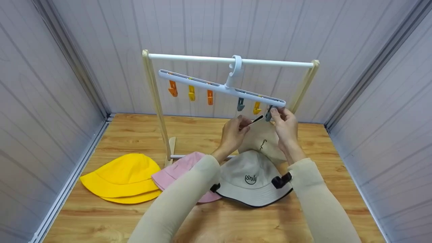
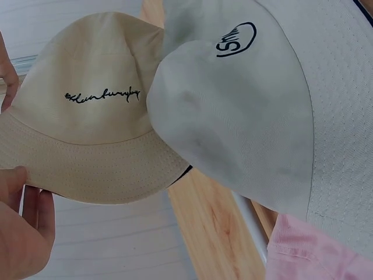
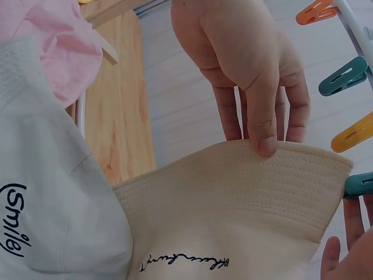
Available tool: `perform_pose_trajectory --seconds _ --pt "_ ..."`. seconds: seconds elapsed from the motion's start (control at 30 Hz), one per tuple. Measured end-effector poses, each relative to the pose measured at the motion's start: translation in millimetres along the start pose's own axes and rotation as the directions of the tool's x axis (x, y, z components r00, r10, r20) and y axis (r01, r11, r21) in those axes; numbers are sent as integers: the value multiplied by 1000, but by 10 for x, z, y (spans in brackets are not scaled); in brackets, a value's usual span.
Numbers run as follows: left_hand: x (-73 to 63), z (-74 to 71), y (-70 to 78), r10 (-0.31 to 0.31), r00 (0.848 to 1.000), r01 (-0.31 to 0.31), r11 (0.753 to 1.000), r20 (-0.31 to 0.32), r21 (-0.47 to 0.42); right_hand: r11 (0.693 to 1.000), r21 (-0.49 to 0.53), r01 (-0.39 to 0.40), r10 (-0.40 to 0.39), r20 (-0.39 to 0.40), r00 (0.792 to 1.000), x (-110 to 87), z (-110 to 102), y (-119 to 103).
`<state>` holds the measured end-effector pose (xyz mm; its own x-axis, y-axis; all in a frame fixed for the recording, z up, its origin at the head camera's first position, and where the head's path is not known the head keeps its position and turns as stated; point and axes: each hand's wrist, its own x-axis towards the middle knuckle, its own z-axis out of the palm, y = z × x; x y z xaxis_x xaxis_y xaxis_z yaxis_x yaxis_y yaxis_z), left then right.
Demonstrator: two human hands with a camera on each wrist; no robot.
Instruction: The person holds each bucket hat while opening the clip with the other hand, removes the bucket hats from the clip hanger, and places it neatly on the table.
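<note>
A beige bucket hat (image 2: 111,99) with dark cursive script hangs brim up below the right end of a white clip hanger (image 1: 219,88). My left hand (image 1: 234,131) pinches its brim between thumb and fingers, also plain in the right wrist view. At the hanger's end, my right hand (image 1: 287,130) pinches a dark teal clip (image 3: 359,185). The tip of that clip meets the corner of the brim. Part of the beige hat is hidden behind a pale grey bucket hat (image 1: 251,168) marked "Smile".
The hanger hooks over the white bar (image 1: 189,58) of a wooden rack and tilts down to the right. Other clips, such as an orange clip (image 1: 173,89) and a yellow clip (image 1: 257,108), dangle from it. Yellow hats (image 1: 125,175) and a pink hat (image 1: 177,168) lie on the wooden table (image 1: 111,222).
</note>
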<state>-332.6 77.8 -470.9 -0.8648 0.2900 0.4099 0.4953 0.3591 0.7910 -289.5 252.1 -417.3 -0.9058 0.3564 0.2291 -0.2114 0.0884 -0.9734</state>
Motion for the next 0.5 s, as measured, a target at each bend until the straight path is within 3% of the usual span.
perform_pose_trajectory --seconds 0.5 --pt "-10 -9 -27 -26 1000 26 999 1 -46 997 -56 43 -42 11 999 25 -8 -58"
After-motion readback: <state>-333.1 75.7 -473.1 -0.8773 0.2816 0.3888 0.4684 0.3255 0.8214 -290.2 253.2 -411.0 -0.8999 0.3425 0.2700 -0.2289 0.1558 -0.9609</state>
